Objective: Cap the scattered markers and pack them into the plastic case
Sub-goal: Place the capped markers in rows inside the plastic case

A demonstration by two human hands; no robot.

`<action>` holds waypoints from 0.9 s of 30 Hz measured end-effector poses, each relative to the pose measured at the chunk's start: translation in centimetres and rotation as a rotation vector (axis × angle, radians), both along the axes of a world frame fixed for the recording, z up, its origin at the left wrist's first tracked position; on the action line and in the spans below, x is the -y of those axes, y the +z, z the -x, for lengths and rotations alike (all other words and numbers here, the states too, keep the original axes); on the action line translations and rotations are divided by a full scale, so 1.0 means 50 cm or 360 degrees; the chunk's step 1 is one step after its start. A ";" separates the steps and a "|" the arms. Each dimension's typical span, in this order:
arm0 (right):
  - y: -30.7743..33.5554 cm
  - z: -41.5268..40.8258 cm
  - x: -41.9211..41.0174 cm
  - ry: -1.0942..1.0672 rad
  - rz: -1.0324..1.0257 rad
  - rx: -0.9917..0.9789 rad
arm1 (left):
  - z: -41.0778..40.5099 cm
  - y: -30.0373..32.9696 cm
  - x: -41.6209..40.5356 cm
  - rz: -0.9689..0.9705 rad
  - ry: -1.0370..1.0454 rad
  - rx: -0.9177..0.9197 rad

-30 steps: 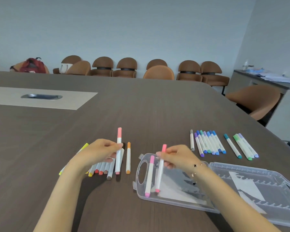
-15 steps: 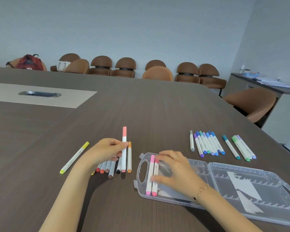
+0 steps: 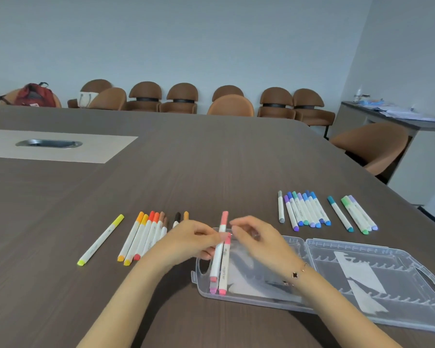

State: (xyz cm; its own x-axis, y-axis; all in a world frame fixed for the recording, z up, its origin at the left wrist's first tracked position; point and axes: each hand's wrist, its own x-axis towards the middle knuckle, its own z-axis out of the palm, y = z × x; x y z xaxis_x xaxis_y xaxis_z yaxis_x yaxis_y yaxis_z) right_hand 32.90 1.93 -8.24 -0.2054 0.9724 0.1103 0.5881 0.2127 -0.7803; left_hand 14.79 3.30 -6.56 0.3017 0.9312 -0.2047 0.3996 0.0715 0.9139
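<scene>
The left hand [image 3: 191,243] grips a pink marker [image 3: 219,247] over the case [image 3: 362,285]'s left edge; the right hand [image 3: 256,237], fingers loose, holds nothing. Dropped crooked, it could roll across the packed markers [image 3: 223,277].

This is an office meeting room. The hands work at a large dark wood-grain conference table [image 3: 211,151] with a cable hatch [image 3: 48,143] set in a pale panel far to their upper left. Beyond them, brown padded chairs [image 3: 181,97] line a plain wall; a paper-strewn sideboard [image 3: 387,116] stands far right.
</scene>
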 end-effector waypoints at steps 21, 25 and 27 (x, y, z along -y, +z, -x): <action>-0.019 0.004 0.015 -0.0029 0.0010 0.0334 | 0.126 -0.001 -0.052 -0.0347 0.0614 -0.0352; -0.016 -0.004 0.025 0.0142 0.0183 0.0348 | 0.177 -0.006 -0.055 -0.0409 0.0887 -0.0514; -0.021 0.006 0.022 0.0136 0.0184 0.0367 | 0.188 -0.008 -0.060 -0.0400 0.0896 -0.0549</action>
